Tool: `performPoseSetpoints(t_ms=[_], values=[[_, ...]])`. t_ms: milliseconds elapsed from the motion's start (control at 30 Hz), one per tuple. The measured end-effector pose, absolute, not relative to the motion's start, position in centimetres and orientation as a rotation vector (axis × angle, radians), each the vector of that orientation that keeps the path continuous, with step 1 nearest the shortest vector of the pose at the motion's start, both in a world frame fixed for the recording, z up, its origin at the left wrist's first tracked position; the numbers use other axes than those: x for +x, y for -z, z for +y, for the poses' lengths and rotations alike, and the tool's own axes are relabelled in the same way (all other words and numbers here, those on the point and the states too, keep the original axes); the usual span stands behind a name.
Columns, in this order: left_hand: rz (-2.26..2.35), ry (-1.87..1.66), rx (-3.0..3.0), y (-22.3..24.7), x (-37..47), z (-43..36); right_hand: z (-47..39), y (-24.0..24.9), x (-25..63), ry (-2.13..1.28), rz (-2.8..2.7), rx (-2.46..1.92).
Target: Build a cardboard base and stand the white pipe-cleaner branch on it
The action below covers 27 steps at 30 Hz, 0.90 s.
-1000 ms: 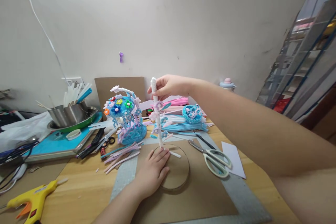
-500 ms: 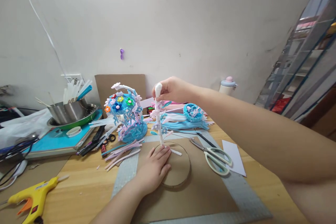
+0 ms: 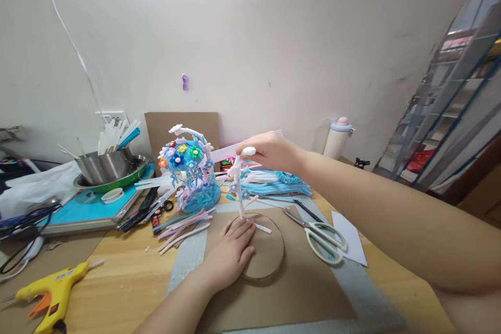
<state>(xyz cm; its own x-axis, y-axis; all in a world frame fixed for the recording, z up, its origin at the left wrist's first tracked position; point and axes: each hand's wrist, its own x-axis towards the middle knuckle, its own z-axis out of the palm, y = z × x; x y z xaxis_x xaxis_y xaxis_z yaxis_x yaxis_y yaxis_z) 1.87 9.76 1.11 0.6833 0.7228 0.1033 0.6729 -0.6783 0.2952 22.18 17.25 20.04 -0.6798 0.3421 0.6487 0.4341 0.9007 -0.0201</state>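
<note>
My right hand [image 3: 268, 150] is closed round the upper part of a white pipe-cleaner stem [image 3: 238, 188]. The stem's thick white tip bends over to the right, and pink and blue flowers and leaves run down it. At the bottom, its foot spreads onto a round cardboard disc [image 3: 266, 255]. My left hand [image 3: 230, 250] lies flat there with fingers stretched out, pressing on the disc's left side over part of the foot. One white leg of the foot shows to the right of the fingers.
A finished pipe-cleaner piece [image 3: 198, 195] with a blue flowered top stands behind left. Green-handled scissors [image 3: 324, 242] lie right of the disc. A yellow glue gun [image 3: 58, 292] is at front left. Blue pipe cleaners [image 3: 274, 188] lie behind; a bottle [image 3: 336, 138] stands back right.
My right hand has moved down and slightly right, bending the stem's top from upright over to the right. My left hand stays in place on the disc.
</note>
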Motion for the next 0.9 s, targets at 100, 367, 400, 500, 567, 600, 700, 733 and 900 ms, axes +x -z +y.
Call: performPoseSetpoints(t_ms=[100, 367, 400, 500, 567, 600, 700, 733, 900], values=[[1.118, -0.313, 2.657, -1.0, 1.9, 9.8, 17.2, -19.2, 22.4, 0.238, -2.392, -0.506], [1.102, -0.318, 2.651, -1.0, 1.8, 9.9, 17.6, -18.1, 22.6, 0.306, -2.383, -0.460], [1.101, -0.318, 2.651, -1.0, 1.8, 9.9, 17.6, -18.1, 22.5, 0.313, -2.376, -0.451], [1.097, -0.319, 2.651, -0.9, 1.9, 10.0, 17.5, -18.1, 22.4, 0.297, -2.362, -0.442], [1.096, -0.319, 2.652, -0.9, 1.9, 10.0, 17.4, -18.0, 22.4, 0.266, -2.365, -0.459], [1.096, -0.320, 2.652, -0.9, 1.9, 10.0, 17.4, -18.0, 22.4, 0.245, -2.366, -0.470], [1.098, -0.320, 2.657, -0.9, 1.9, 10.0, 17.4, -17.8, 22.5, 0.144, -2.325, -0.507], [1.099, -0.320, 2.659, -0.9, 1.9, 10.0, 17.5, -17.7, 22.5, 0.109, -2.298, -0.520], [1.104, -0.326, 2.670, -0.9, 1.9, 9.9, 17.7, -18.1, 22.4, 0.019, -2.148, -0.620]])
